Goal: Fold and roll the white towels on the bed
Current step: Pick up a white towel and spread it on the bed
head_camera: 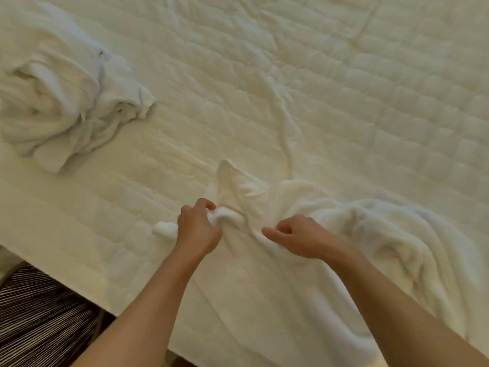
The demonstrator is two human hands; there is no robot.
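A large white towel (357,242) lies rumpled across the near right part of the bed and hangs over its front edge. My left hand (197,229) grips a bunched fold of this towel near its upper left corner, fingers curled round the cloth. A raised flap of the towel stands just beyond that hand. My right hand (293,238) lies on the towel a little to the right, fingers curled and pinching the fabric, forefinger pointing left. A heap of other white towels (60,102) sits crumpled at the far left of the bed.
The bed (344,88) has a cream quilted cover with a few long creases, stretching wide beyond the hands. Its front edge runs diagonally at lower left, with a dark striped carpet (39,319) below it.
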